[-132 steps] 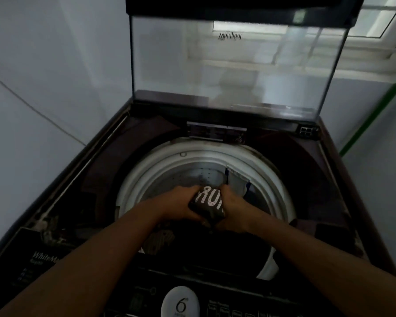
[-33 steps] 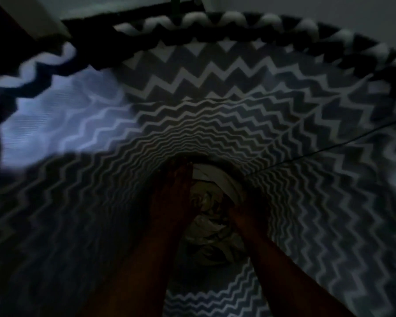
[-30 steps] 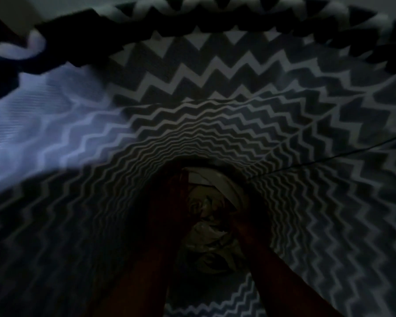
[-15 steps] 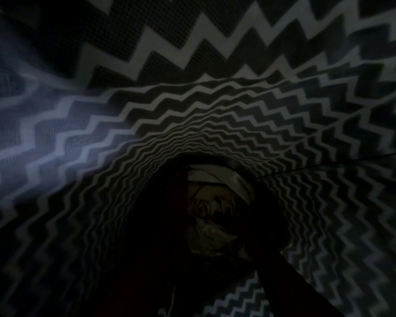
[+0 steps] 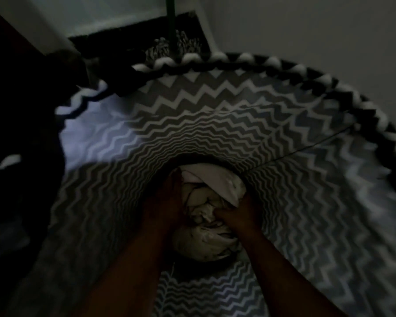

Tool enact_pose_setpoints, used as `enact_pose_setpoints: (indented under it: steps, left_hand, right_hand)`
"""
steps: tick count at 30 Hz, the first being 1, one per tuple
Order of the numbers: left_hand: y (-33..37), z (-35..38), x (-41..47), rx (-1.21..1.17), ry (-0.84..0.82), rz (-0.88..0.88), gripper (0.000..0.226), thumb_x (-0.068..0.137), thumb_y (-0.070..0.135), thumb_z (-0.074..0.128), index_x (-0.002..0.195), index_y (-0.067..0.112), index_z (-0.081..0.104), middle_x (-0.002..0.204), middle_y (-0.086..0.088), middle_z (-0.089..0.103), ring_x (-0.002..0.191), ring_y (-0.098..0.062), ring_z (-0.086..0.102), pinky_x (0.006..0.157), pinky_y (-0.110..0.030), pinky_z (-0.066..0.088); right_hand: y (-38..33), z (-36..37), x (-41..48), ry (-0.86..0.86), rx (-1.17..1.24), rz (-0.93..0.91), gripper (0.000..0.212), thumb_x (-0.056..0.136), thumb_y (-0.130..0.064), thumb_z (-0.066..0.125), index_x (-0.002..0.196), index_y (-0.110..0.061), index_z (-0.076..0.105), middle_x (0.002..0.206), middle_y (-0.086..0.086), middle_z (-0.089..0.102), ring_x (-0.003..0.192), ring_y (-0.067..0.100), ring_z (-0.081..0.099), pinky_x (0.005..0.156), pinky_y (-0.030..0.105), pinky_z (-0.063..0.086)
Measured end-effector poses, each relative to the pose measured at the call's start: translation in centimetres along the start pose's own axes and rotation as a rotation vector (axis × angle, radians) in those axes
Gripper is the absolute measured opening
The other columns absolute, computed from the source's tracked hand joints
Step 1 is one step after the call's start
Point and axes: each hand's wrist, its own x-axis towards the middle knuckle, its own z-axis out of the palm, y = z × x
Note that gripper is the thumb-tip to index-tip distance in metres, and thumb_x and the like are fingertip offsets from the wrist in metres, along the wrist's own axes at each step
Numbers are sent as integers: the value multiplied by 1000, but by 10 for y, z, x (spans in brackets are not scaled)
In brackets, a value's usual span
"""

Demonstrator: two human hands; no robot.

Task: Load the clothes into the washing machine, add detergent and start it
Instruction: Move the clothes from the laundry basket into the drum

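Right hand (image 5: 236, 217) is deep in the basket, fingers curled in & gripping a fold of the pale crumpled bundle of clothes (image 5: 206, 234) on its right side. Knuckles face up, wrist bends slightly inward. Left hand (image 5: 167, 202) lies along the bundle's left side, back of hand to camera, fingers pointing away from the body & up against the cloth. Too dark to tell whether they curl round it or just press flat. Hands sit apart w/ the bundle btwn them. Both forearms are bare, coming in from the btm edge & converging on the bundle; the left one is in deep shadow, the right one a bit better lit.

The bundle sits at the btm of a deep round fabric laundry basket with grey-and-white zigzag pattern (image 5: 295, 202). A smoother whitish piece lies on top at the far side, w/ creased greyish-cream cloth below it. The basket wall surrounds the hands on all sides. Its rolled black-and-white rim (image 5: 249, 57) arcs across the top & down the right. A thin dark line crosses the inner wall on the right, & the left inner wall catches a bright patch of light.

Outside the basket, a green pole (image 5: 171, 26) stands upright just beyond the far rim, w/ a pale wall (image 5: 306, 30) behind it. There's a big dark shape at far left; can't tell what it is.
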Motion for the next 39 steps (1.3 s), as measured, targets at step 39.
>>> enact_pose_setpoints:
  steps: [39]
  left_hand:
    - [82, -143, -237, 327, 202, 512, 147, 55, 50, 85, 122, 41, -45, 133, 5, -56, 140, -39, -15, 114, -48, 13]
  right_hand:
    - [-118, -183, -238, -70, -83, -623, 98, 53, -53, 67, 132, -57, 9, 142, -4, 35, 127, 15, 40, 103, 31, 36]
